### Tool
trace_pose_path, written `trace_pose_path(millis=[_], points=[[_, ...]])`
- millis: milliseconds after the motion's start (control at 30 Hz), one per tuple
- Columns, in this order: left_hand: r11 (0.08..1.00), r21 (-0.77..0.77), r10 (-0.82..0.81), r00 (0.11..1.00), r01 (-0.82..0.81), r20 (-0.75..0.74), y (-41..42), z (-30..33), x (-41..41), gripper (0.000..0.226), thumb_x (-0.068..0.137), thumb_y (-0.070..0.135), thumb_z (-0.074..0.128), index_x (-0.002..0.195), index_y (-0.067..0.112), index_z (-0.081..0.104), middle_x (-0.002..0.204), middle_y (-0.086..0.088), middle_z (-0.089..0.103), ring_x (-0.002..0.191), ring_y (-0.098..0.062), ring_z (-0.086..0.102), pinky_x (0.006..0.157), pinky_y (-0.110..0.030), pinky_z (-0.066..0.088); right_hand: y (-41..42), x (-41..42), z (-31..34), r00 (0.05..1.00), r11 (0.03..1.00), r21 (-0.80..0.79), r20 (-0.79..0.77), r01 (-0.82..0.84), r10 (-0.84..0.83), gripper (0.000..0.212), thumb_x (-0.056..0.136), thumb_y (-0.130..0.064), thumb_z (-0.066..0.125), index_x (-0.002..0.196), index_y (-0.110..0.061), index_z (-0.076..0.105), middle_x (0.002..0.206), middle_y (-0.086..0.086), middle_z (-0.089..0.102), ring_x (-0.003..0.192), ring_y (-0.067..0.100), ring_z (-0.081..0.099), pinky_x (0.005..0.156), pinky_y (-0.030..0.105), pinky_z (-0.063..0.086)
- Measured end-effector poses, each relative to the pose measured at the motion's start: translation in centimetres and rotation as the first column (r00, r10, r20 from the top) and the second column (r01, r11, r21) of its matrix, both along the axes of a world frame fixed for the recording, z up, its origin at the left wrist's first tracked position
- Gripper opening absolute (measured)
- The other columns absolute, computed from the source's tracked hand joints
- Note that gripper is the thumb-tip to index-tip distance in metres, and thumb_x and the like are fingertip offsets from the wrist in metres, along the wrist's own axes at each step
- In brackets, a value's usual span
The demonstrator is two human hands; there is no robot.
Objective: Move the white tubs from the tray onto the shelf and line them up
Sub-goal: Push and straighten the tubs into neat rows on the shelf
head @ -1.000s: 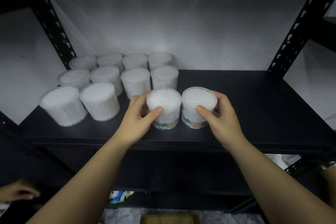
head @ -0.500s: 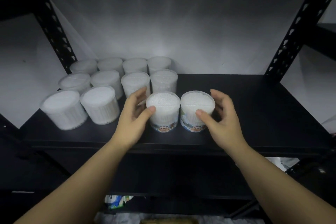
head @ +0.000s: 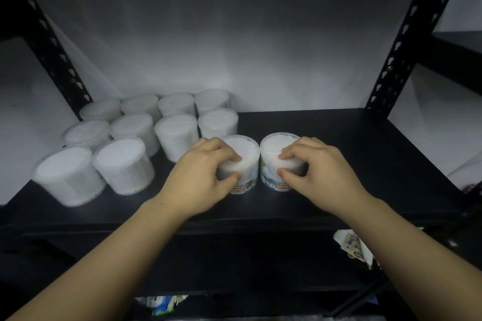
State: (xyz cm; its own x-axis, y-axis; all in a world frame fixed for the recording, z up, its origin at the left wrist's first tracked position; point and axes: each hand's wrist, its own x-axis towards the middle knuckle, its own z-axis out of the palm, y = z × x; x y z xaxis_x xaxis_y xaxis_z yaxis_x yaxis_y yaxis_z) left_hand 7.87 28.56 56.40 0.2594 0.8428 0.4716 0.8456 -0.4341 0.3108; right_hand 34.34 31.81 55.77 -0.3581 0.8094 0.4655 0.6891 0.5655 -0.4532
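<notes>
On shelf (head: 365,154) near edge | left hand (head: 200,177), right hand (head: 320,174) each grip a tub (head: 245,146) (head: 276,143) | slide both level, square with left rows

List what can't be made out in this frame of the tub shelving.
Head view only:
- Tray: out of frame, so the tubs left on it can't be counted.
- Left tub label: mostly covered by the left hand.
- Right tub label: partly covered by the right hand.
- Items under the shelf: dark, cut off by the bottom edge.
- Back-row tubs: blurred, no print readable.
</notes>
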Motion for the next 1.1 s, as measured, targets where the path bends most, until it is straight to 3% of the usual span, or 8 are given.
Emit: trace_pose_path(millis=[167, 333, 467, 700, 967, 1100], points=[[1.000, -0.013, -0.012, 0.994, 0.011, -0.108, 2.7, 1.2, 4.3, 0.029, 0.083, 0.035, 0.075, 0.109, 0.023, 0.074, 0.109, 0.007, 0.067, 0.103, -0.020, 0.062, 0.084, -0.036, 0.053, 1.3, 3.3, -0.2, 0.997, 0.997, -0.004, 0.035, 0.076, -0.076, 0.035, 0.087, -0.029, 0.076, 0.121, -0.023, 0.073, 0.117, -0.014, 0.065, 0.115, 0.010, 0.057, 0.099, 0.036, 0.051], [0.999, -0.051, -0.024, 0.988, 0.017, -0.151, 7.3, 2.0, 7.9, 0.033, 0.083, 0.035, 0.075, 0.114, 0.023, 0.072, 0.115, 0.003, 0.068, 0.104, -0.021, 0.064, 0.084, -0.025, 0.044, 4.0, 6.4, 0.6, 0.983, 0.990, -0.019, 0.127, 0.140, -0.136, 0.033, 0.089, -0.024, 0.074, 0.122, -0.020, 0.072, 0.124, -0.005, 0.065, 0.119, 0.018, 0.058, 0.101, 0.039, 0.050], [0.991, -0.136, -0.013, 0.983, -0.012, -0.182, 11.4, 2.6, 9.8, 0.036, 0.085, 0.036, 0.074, 0.119, 0.026, 0.070, 0.120, 0.001, 0.066, 0.110, -0.025, 0.063, 0.096, -0.037, 0.049, 6.9, 7.6, 1.5, 0.971, 0.986, -0.042, 0.185, 0.163, -0.153, 0.034, 0.091, -0.021, 0.071, 0.125, -0.017, 0.069, 0.129, 0.001, 0.064, 0.119, 0.023, 0.059, 0.101, 0.041, 0.049], [0.975, -0.221, -0.012, 0.983, -0.030, -0.184, 16.5, 3.5, 11.0, 0.038, 0.088, 0.035, 0.074, 0.123, 0.022, 0.068, 0.123, -0.002, 0.062, 0.115, -0.023, 0.057, 0.098, -0.028, 0.039, 12.4, 8.2, 2.8, 0.943, 0.978, -0.087, 0.296, 0.188, -0.155, 0.031, 0.093, -0.018, 0.062, 0.124, -0.018, 0.065, 0.123, 0.003, 0.061, 0.111, 0.027, 0.058, 0.094, 0.040, 0.050], [0.975, -0.221, -0.024, 0.976, -0.025, -0.216, 20.1, 4.0, 11.6, 0.037, 0.094, 0.031, 0.068, 0.129, 0.021, 0.065, 0.128, -0.004, 0.061, 0.119, -0.024, 0.055, 0.100, -0.029, 0.037, 16.5, 8.9, 2.5, 0.957, 0.980, -0.089, 0.249, 0.178, -0.151, 0.029, 0.095, -0.011, 0.061, 0.124, -0.015, 0.064, 0.122, 0.007, 0.061, 0.111, 0.027, 0.057, 0.095, 0.037, 0.047], [0.971, -0.240, -0.032, 0.974, -0.023, -0.222, 21.5, 4.2, 12.0, 0.035, 0.094, 0.030, 0.068, 0.127, 0.021, 0.065, 0.126, -0.004, 0.060, 0.118, -0.024, 0.054, 0.093, -0.024, 0.033, 18.3, 9.2, 2.5, 0.958, 0.981, -0.081, 0.244, 0.174, -0.150, 0.028, 0.093, -0.011, 0.063, 0.121, -0.015, 0.066, 0.122, 0.007, 0.063, 0.111, 0.027, 0.058, 0.095, 0.033, 0.046]])
